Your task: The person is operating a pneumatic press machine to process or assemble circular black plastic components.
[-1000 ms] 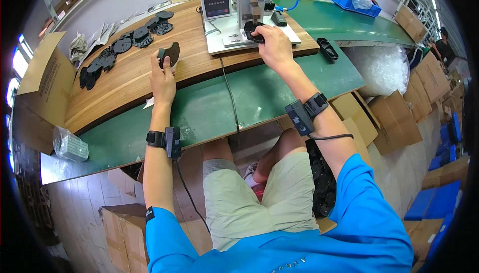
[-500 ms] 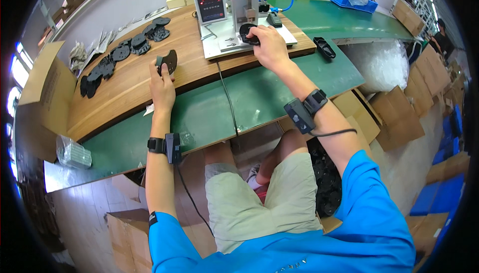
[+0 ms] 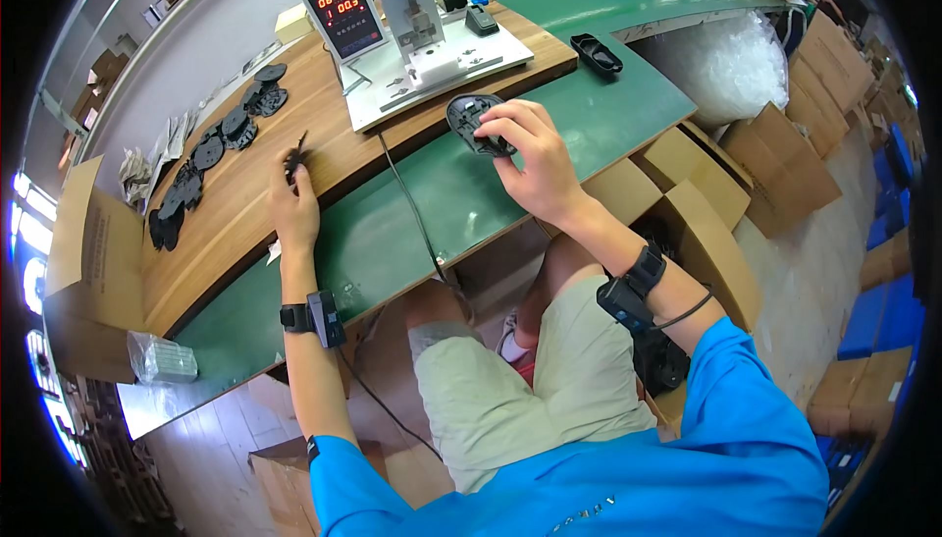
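the right hand (image 3: 535,159) is closed around a black, rounded plastic shell (image 3: 474,123), held over the green belt (image 3: 510,174). the left hand (image 3: 292,205) pinches a thin black part (image 3: 292,156) on the wooden bench (image 3: 235,213). a clear bag (image 3: 162,360) with grey contents lies on the belt at left.

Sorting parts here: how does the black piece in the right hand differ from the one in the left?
The right hand holds a rounded black shell, open side up; the left hand pinches a thinner black part, seen edge-on. The shell sits over the green belt, the thin part over the wooden bench. Both are black plastic.
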Available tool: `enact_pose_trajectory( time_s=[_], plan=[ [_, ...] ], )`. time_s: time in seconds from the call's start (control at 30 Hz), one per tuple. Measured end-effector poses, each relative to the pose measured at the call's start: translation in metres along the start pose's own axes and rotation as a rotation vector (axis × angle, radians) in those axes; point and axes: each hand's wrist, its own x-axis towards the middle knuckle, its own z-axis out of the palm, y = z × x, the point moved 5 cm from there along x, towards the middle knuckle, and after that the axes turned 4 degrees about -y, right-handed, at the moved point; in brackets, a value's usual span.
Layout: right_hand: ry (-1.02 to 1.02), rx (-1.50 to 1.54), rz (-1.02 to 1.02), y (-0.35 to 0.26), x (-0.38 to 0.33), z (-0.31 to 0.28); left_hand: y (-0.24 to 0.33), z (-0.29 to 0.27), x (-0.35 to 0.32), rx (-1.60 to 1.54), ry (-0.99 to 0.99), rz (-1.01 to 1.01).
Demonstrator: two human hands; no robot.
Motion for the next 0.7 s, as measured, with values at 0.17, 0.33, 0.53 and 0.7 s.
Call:
enact_pose_trajectory(
  time_s=[0.17, 0.33, 0.53, 0.7],
  plan=[
    [-0.108, 0.129, -0.082, -0.023, -0.008, 0.02, 0.016, -0.002, 0.0, 0.275, -0.014, 0.249],
    [-0.162, 0.194, -0.142, -0.047, -0.001, 0.058, 0.063, 0.0, -0.002, 0.371, 0.014, 0.381],
    [-0.215, 0.171, -0.307, -0.066, 0.008, 0.094, 0.053, 0.011, -0.005, -0.057, -0.219, 0.165],
    [-0.24, 0.159, -0.303, -0.067, 0.005, 0.1, 0.039, 0.019, -0.006, -0.265, -0.274, 0.039]
  ],
)
